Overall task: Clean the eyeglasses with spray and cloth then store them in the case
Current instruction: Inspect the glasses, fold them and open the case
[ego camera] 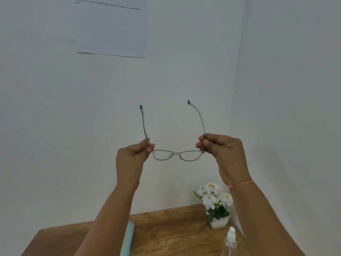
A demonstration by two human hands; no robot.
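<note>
The eyeglasses (177,155) had a smooth, see-through grey plastic frame, dark tips on the arms and clear lenses. The table (166,228) was brown wood with lines of grain and a soft shine. The spray bottle (229,244) on the near right was clear plastic with a white top. The flower pot (220,222) looked white and glossy. The paper sheet (112,30) and the wall (55,108) were matt white. The pale blue thing (127,237) on the table looked smooth.
</note>
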